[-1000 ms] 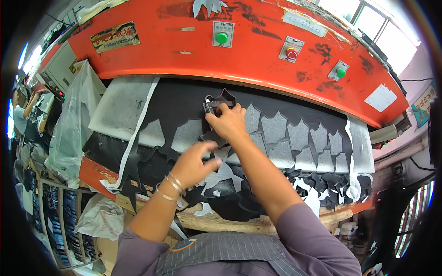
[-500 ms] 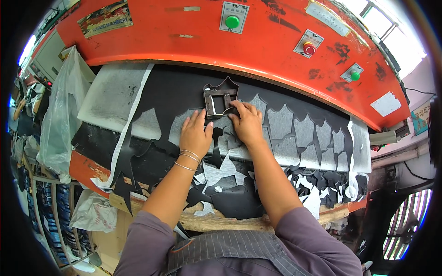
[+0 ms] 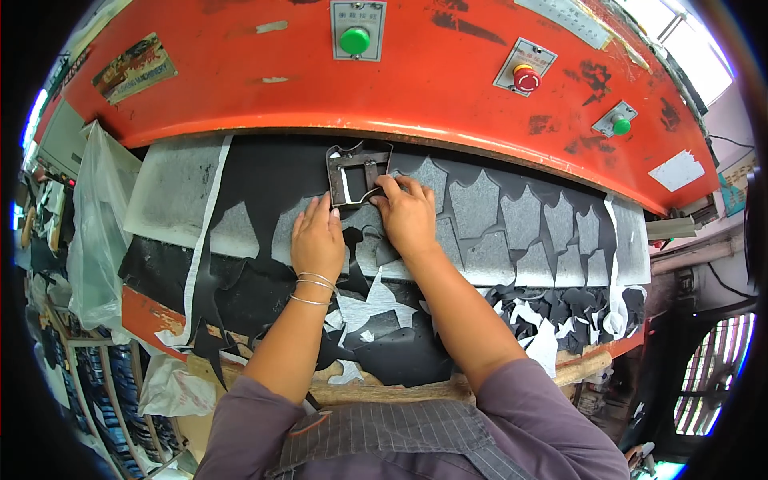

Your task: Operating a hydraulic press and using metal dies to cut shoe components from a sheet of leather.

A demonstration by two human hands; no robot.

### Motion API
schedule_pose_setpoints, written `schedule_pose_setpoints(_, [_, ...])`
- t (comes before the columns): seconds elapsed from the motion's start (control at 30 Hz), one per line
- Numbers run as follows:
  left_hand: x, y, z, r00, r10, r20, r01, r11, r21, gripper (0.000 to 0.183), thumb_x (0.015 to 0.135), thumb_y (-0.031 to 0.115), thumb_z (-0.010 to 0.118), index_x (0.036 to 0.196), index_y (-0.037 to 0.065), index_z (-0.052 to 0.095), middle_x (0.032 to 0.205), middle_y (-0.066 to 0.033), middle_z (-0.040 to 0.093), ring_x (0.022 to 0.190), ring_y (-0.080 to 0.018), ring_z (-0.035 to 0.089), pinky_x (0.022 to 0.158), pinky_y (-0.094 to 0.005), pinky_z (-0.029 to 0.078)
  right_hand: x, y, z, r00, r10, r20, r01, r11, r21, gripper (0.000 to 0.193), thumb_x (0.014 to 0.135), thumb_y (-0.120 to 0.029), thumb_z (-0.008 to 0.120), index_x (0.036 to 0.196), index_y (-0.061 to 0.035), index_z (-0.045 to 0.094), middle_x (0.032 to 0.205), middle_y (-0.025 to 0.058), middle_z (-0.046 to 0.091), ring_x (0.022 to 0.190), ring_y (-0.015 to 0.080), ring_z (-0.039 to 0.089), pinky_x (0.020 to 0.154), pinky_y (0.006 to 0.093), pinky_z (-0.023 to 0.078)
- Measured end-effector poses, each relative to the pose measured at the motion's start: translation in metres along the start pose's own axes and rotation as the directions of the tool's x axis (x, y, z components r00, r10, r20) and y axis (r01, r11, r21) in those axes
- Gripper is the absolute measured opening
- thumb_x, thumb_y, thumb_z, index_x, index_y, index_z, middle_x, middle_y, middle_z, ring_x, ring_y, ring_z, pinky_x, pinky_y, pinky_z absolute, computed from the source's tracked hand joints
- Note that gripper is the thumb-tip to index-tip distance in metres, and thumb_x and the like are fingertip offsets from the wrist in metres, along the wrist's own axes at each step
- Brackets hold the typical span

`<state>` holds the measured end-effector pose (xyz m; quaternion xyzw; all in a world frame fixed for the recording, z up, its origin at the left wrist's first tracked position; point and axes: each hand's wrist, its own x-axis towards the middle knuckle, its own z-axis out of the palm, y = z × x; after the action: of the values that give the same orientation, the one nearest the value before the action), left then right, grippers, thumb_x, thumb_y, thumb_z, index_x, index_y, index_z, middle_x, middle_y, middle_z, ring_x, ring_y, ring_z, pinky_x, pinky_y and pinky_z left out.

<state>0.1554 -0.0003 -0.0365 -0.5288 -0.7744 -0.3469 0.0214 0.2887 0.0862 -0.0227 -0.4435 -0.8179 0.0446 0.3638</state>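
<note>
Labels, all on the orange press head (image 3: 448, 88): worn rectangular sticker (image 3: 134, 68) upper left, faded multicolour, tilted. Grey square plate (image 3: 357, 30) top centre behind a green button. Small grey plate (image 3: 524, 67) behind the red button. White blank label (image 3: 677, 170) far right, tilted. Long pale strip label (image 3: 568, 12) at the top edge.

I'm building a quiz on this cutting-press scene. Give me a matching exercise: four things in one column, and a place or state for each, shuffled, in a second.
Things:
1. dark metal cutting die
2. round red push button
3. thin silver bangles
4. clear plastic bag

Places or states:
A. on the left wrist
B. hanging at the far left of the bed
C. on the black sheet, right hand touching it
D. on the orange press head, right of centre

Pairs: 1-C, 2-D, 3-A, 4-B
</note>
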Motion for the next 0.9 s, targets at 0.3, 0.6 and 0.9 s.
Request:
schedule_pose_setpoints(0.3, [-0.002,-0.009,-0.024,0.989,-0.139,-0.054,0.106,0.909,-0.404,0.033,0.093,0.022,0.057,0.120,0.002,0.060,0.119,-0.0182,0.063,0.115,-0.0276,0.059,0.097,-0.0346,0.043,-0.003,-0.008,-0.073,0.994,0.089,-0.058,-0.055,0.897,0.439,0.060,0.079,-0.034,0.074,0.128,-0.0057,0.055,0.122,0.0184,0.060,0.114,0.0359,0.056,0.096,0.0445,0.044])
schedule_pose_setpoints(0.6, [0.081,0.104,-0.155,0.701,0.533,-0.475,-0.611,0.792,-0.013,0.016,0.092,0.010,0.055,0.081,0.000,0.059,0.072,-0.0118,0.054,0.071,-0.0284,0.053,0.066,-0.0383,0.042,0.073,0.112,-0.293,0.412,0.110,-0.905,-0.280,0.960,-0.011,0.070,0.099,-0.056,0.028,0.142,-0.0008,0.033,0.149,0.0229,0.029,0.140,0.0362,0.024,0.112,0.0496,0.018])
schedule_pose_setpoints(0.9, [-0.059,0.066,-0.165,0.862,0.327,0.388,-0.212,0.927,-0.310,0.025,0.091,0.024,0.056,0.076,0.004,0.056,0.077,-0.0161,0.057,0.072,-0.0359,0.058,0.063,-0.0419,0.046,-0.082,0.067,-0.247,0.929,0.287,-0.233,-0.216,0.933,0.290,0.044,0.088,-0.025,0.062,0.124,-0.0008,0.054,0.121,0.0185,0.054,0.113,0.0281,0.051,0.098,0.0403,0.038])
